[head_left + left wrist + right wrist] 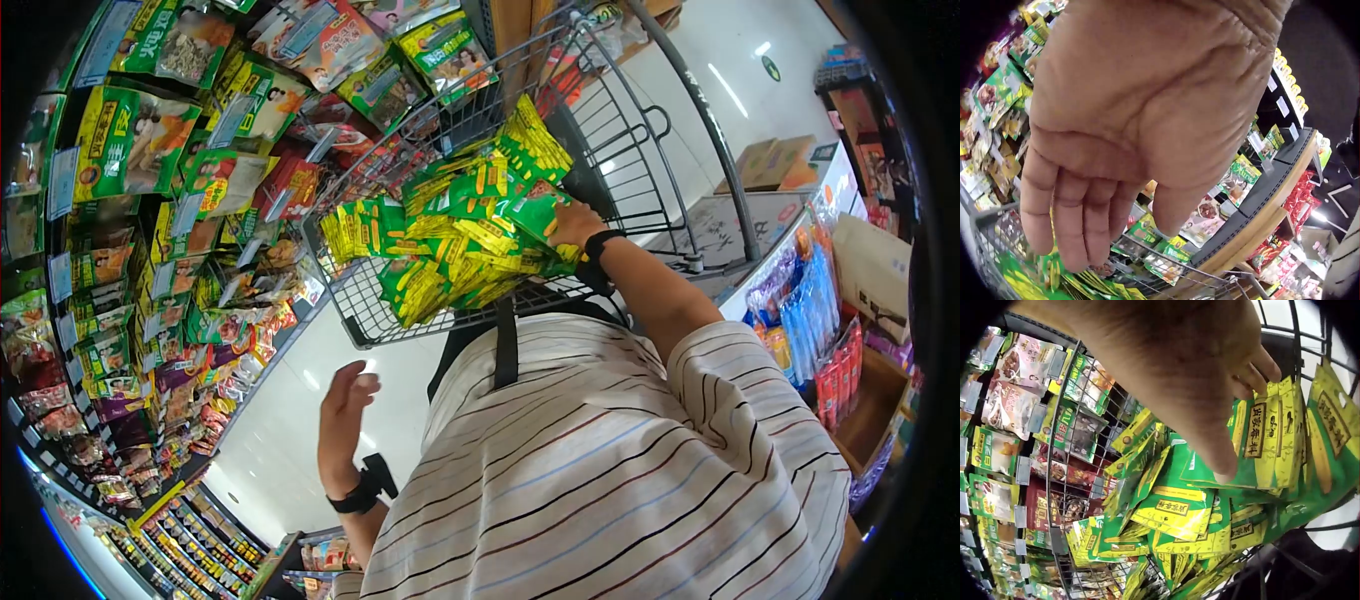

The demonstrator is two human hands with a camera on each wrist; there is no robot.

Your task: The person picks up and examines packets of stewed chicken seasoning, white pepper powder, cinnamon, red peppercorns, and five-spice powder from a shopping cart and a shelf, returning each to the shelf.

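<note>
My right hand (577,225) reaches into the wire shopping cart (652,190) and grips green-and-yellow seasoning packets (1259,440) at the top right of the heap. In the right wrist view the thumb lies across the front of these packets, with the fingers on their far side. A loose heap of similar packets (445,265) fills the middle of the cart, some lying flat and others on edge. Away from the cart, my left hand (343,420) hangs in the air over the floor. Its palm (1141,106) and relaxed fingers hold nothing in the left wrist view.
Shelves of hanging bagged foods (135,145) line the left side, close to the cart. To the right stand a cardboard box (770,163) and bags in blue and red packaging (815,295). A wooden shelf edge (1257,225) runs beyond the cart.
</note>
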